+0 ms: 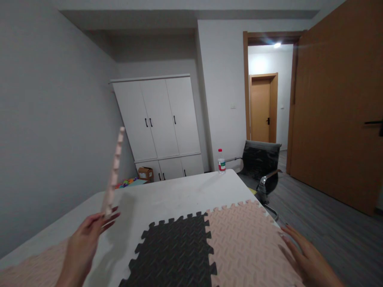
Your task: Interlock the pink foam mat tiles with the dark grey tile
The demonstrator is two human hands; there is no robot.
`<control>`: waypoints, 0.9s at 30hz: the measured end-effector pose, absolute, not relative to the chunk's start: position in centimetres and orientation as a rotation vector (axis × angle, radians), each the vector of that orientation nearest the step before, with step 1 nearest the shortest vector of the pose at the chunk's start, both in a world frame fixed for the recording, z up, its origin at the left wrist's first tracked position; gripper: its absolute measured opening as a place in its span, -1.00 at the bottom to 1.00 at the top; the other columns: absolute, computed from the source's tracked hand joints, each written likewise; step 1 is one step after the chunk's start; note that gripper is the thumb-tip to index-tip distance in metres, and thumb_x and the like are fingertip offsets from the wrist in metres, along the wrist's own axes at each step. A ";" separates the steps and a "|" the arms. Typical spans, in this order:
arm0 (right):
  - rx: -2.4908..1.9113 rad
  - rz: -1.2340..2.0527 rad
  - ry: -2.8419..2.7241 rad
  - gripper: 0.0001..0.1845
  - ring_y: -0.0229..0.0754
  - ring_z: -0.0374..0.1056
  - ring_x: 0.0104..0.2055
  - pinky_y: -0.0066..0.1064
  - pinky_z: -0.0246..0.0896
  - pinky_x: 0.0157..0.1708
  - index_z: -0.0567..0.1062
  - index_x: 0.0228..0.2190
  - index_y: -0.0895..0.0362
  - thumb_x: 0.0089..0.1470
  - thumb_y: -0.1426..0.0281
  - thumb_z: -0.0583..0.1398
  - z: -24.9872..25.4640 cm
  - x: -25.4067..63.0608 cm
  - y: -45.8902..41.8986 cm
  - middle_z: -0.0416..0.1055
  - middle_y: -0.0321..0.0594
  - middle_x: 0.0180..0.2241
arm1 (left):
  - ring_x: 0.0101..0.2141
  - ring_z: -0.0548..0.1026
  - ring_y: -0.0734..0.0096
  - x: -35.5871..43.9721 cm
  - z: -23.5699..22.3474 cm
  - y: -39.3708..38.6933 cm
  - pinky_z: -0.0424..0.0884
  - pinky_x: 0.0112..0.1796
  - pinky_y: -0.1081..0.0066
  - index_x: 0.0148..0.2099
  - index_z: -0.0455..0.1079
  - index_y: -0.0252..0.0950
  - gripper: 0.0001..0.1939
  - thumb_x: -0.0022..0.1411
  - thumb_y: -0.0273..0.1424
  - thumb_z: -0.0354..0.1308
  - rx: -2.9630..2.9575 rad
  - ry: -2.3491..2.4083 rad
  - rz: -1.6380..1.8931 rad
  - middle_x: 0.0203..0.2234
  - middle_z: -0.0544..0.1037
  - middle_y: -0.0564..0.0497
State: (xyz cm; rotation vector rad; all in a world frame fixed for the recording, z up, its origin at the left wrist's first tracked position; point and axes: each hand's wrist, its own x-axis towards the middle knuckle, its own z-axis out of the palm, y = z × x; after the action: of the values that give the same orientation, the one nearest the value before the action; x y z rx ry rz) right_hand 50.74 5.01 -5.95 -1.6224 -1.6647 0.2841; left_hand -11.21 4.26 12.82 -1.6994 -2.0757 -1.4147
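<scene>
My left hand (pixel 91 229) grips a pink foam mat tile (pixel 114 173) by its lower edge. The tile stands nearly upright, seen edge-on with its toothed side showing, and is a little blurred. On the white table a black foam tile (pixel 176 251) and a second pink foam tile (pixel 239 239) lie flat, side by side, joined along their toothed edges. My right hand (pixel 302 253) is at the right edge of that pink tile, its fingers stretched out and apart, holding nothing. Another pink foam tile (pixel 36 265) lies at the lower left, partly behind my left forearm.
The white table (pixel 167 195) carries a clear bottle with a red cap (pixel 221 162) at its far right corner. Beyond are a black chair (pixel 259 163), a white cabinet (pixel 158 119), a cardboard box (pixel 145 173), colourful small items (pixel 128 182) and an open wooden door (pixel 338 107).
</scene>
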 end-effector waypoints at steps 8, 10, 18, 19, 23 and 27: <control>-1.068 1.158 -1.249 -0.32 -0.06 0.27 0.04 -0.10 0.20 -0.03 0.10 0.11 0.04 0.09 -0.07 -0.15 6.5 46.6 15.7 0.19 -0.04 0.13 | -0.19 0.40 0.43 3.5 10.9 17.3 0.33 -0.13 0.42 -0.23 0.24 -0.25 -0.72 0.14 -0.16 -0.06 -2.530 -1.741 -1.611 -0.27 0.41 0.06; -0.943 1.345 -1.090 -0.29 -0.05 0.33 -0.02 -0.07 0.26 -0.11 0.05 0.11 0.02 0.07 -0.12 -0.20 7.3 46.1 18.9 0.20 -0.01 0.11 | -0.21 0.41 0.46 6.3 9.0 19.8 0.33 -0.13 0.45 -0.22 0.26 -0.25 -0.75 0.15 -0.21 -0.07 -2.647 -1.717 -1.496 -0.25 0.44 0.06; -1.491 0.981 -1.309 -0.55 -0.14 0.44 -0.35 -0.25 0.34 -0.37 0.34 -0.21 0.10 0.00 0.03 0.05 0.7 45.6 27.4 0.45 -0.15 -0.32 | -0.25 0.40 0.42 9.6 0.3 25.8 0.29 -0.17 0.45 -0.26 0.35 -0.27 -0.78 0.02 -0.51 -0.03 -2.661 -1.909 -0.895 -0.32 0.49 0.02; -1.531 0.935 -1.336 -0.58 -0.14 0.43 -0.37 -0.26 0.33 -0.37 0.35 -0.21 0.11 -0.01 0.08 0.08 -0.3 45.4 27.9 0.46 -0.17 -0.34 | -0.22 0.39 0.42 9.6 -0.3 26.1 0.27 -0.14 0.45 -0.25 0.35 -0.26 -0.76 0.01 -0.52 -0.03 -2.637 -1.933 -0.836 -0.29 0.48 0.01; -1.700 0.641 -1.469 -0.55 -0.04 0.37 -0.19 -0.24 0.23 -0.18 0.36 -0.14 0.16 -0.06 0.19 0.12 -3.6 44.8 28.9 0.44 -0.08 -0.23 | -0.13 0.35 0.38 9.6 -1.4 27.0 0.21 -0.07 0.41 -0.18 0.33 -0.26 -0.72 0.02 -0.51 -0.05 -2.518 -2.007 -0.665 -0.21 0.43 -0.03; -1.810 0.405 -1.592 -0.52 0.03 0.26 -0.04 -0.20 0.08 -0.04 0.37 -0.10 0.23 -0.03 0.21 0.11 -5.5 44.1 29.2 0.38 0.04 -0.11 | -0.11 0.34 0.29 10.1 -1.5 27.2 0.20 -0.07 0.35 -0.16 0.33 -0.29 -0.73 0.15 -0.33 -0.10 -2.439 -2.028 -0.535 -0.18 0.41 -0.09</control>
State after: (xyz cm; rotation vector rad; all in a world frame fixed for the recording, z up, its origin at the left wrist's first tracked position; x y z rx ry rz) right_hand 44.13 29.24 -5.52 -1.8097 -1.5924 0.4047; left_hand 10.14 27.16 -1.52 -2.4390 -2.0284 -0.5350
